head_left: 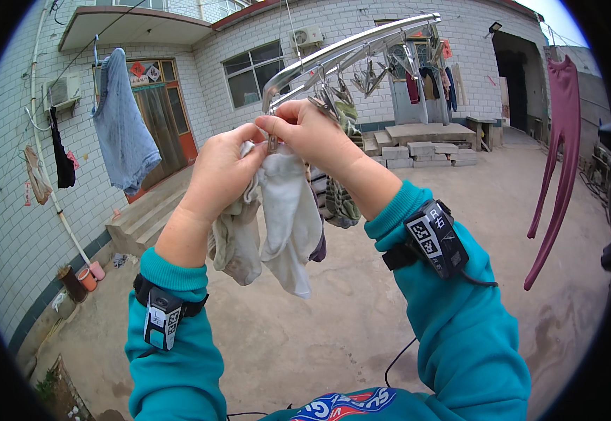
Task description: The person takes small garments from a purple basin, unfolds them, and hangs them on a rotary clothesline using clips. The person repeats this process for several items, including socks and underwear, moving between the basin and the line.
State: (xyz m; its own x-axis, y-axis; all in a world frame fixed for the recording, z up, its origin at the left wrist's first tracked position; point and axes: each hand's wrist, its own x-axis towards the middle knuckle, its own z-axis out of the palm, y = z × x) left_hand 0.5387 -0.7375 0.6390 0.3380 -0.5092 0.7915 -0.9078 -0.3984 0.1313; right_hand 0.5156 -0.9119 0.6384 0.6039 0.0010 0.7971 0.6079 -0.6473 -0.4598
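Note:
A metal clip hanger (355, 46) hangs before me at a tilt, with several metal clips dangling from its bars. At its near end my left hand (226, 171) pinches the top of white socks (288, 205), close under one metal clip (272, 143). My right hand (310, 134) has thumb and fingers closed around that same clip, whose upper part they partly hide. Pale green-grey socks (239, 239) hang just left of the white ones. Behind my right wrist hang a striped grey-green sock (343, 202) and a dark purple one (320, 248), both partly covered.
Blue jeans (121, 126) hang from a line at left, near black and beige garments. Maroon leggings (558, 158) hang at right. Concrete steps (150, 216) rise to a door at left. Grey blocks (421, 152) lie by another doorway across the concrete yard (326, 342).

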